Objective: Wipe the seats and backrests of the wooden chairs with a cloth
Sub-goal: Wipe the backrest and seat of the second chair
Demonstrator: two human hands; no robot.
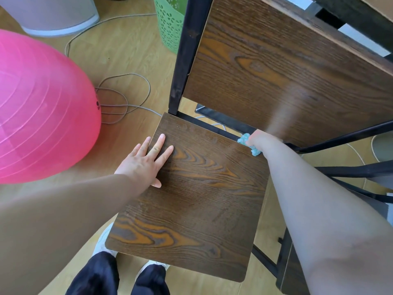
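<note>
A dark wooden chair stands in front of me, with its seat [197,201] in the middle of the view and its backrest [276,77] rising at the upper right on a black metal frame. My left hand [146,162] lies flat with fingers spread on the seat's left edge. My right hand [258,140] is closed around a small teal cloth [244,140] at the seat's far right corner, just under the backrest. Most of the cloth is hidden inside the fist.
A big pink exercise ball [42,107] sits close to the chair's left side. A grey cable [125,96] loops across the wood floor behind it. A green perforated basket [170,22] and a grey bin [55,15] stand farther back. Another chair's black frame [350,173] is at the right.
</note>
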